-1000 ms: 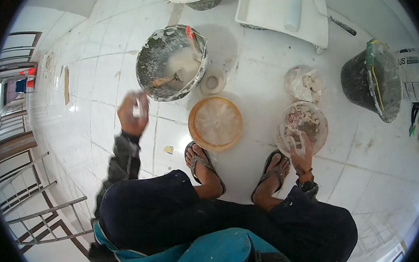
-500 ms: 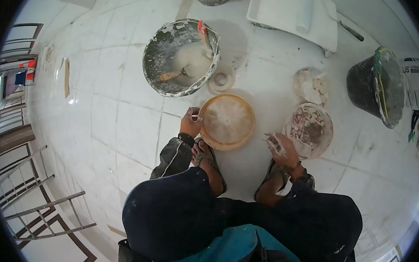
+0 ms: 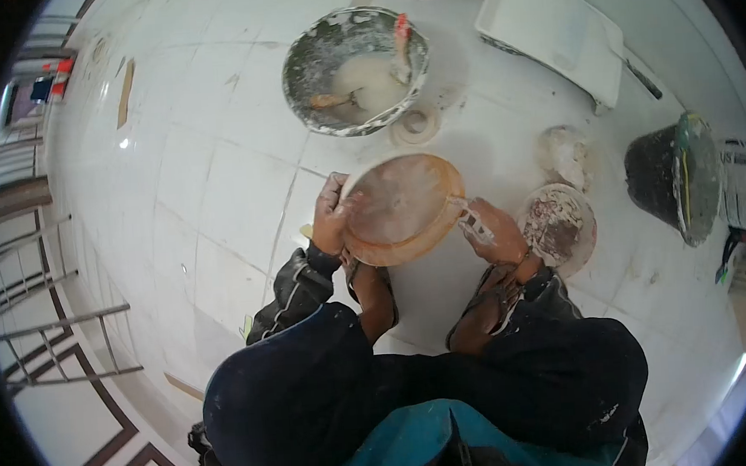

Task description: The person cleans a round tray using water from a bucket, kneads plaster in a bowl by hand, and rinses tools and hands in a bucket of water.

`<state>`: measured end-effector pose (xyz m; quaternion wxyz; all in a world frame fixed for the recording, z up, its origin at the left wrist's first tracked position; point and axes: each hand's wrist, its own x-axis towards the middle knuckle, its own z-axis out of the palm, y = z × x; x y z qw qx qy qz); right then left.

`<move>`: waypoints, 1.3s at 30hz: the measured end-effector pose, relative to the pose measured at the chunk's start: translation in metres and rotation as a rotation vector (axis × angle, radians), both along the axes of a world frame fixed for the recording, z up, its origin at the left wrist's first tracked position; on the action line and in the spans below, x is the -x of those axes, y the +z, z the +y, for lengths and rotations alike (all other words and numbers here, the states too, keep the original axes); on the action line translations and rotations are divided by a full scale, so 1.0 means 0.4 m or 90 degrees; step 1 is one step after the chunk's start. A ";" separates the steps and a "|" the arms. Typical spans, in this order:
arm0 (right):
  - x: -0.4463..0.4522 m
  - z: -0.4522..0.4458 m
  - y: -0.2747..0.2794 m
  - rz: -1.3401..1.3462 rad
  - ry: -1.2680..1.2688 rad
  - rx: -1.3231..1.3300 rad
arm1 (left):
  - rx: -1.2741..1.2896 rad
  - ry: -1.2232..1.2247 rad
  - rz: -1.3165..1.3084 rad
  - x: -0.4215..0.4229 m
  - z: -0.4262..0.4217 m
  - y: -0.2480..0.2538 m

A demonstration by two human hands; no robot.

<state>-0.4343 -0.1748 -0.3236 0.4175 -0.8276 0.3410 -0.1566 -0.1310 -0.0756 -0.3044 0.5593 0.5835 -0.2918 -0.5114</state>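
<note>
My left hand [image 3: 331,217] grips the left rim of a shallow orange bowl [image 3: 404,250] and holds it tilted between my feet. A whitish, dusty film coats the inside of the bowl. My right hand [image 3: 494,236] is closed around a small, white-smeared scraper-like tool [image 3: 473,220], whose tip meets the bowl's right side. Its exact kind is hard to make out. Just right of that hand stands a round tub [image 3: 591,241] with crumbly whitish and reddish-brown material.
A dark bucket [image 3: 297,109] with pale mix and two handled tools stands ahead, a tape roll [image 3: 418,126] beside it. A clear bag [image 3: 566,157], paint tray [image 3: 561,29] and black bucket [image 3: 656,177] lie to the right. Ladder-like metal frames [image 3: 63,325] are far left.
My left hand has taken hold of the bowl and tilted it. My right hand has moved from beside the tub to the bowl's right side with the tool. The view has shifted slightly.
</note>
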 end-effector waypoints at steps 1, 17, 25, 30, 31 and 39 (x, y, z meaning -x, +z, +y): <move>-0.019 -0.025 0.033 -0.025 0.035 0.024 | 0.003 0.015 -0.003 0.000 0.006 0.049; -0.354 -0.384 0.372 0.028 0.231 0.355 | 0.157 0.445 -0.023 -0.180 0.099 0.383; -0.577 -0.598 0.228 0.289 0.432 0.787 | 0.294 0.397 0.126 -0.331 -0.073 0.303; -0.585 -0.532 0.159 0.455 0.383 0.656 | 0.332 0.334 0.217 -0.341 -0.144 0.249; -0.573 -0.531 0.160 0.441 0.358 0.634 | 0.318 0.353 0.259 -0.337 -0.158 0.242; -0.421 -0.525 0.517 0.304 0.135 0.516 | 0.279 0.254 0.241 -0.332 -0.221 0.197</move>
